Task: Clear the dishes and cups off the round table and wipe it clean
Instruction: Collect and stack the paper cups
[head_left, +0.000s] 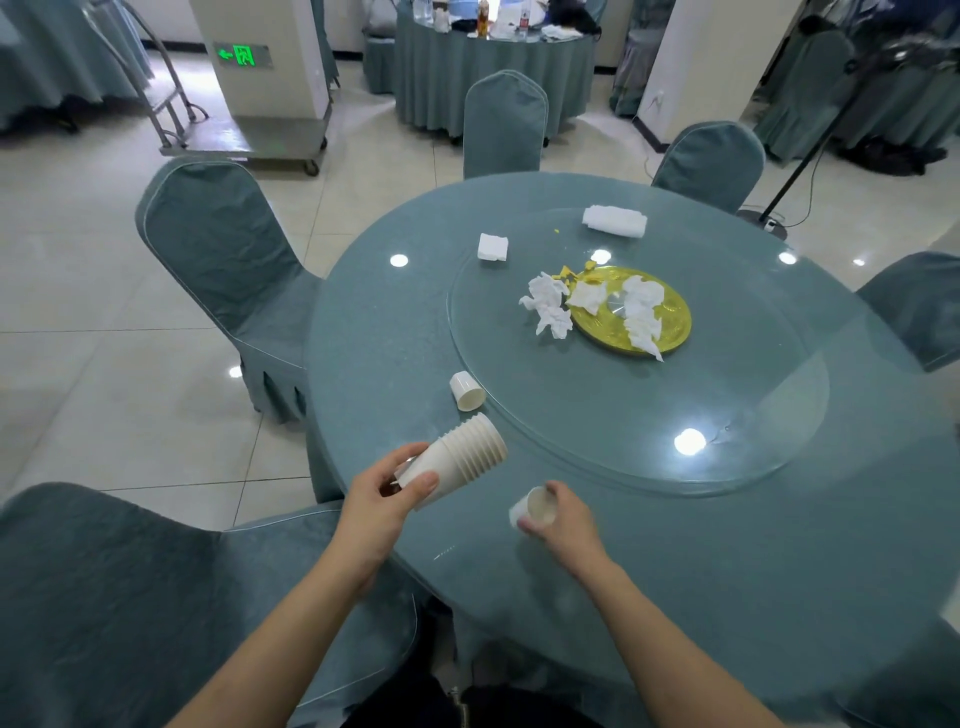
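Over glass-topped round table (727, 545), left hand (382, 506) curled around ribbed stack (457, 460) of white paper cups, right hand (563, 522) gripping single cup (535, 508).

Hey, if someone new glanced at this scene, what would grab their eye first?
Probably the stack of white cups gripped in the left hand at the table's near edge, with the right hand holding a single cup beside it. Next, the gold plate strewn with crumpled napkins on the glass turntable.
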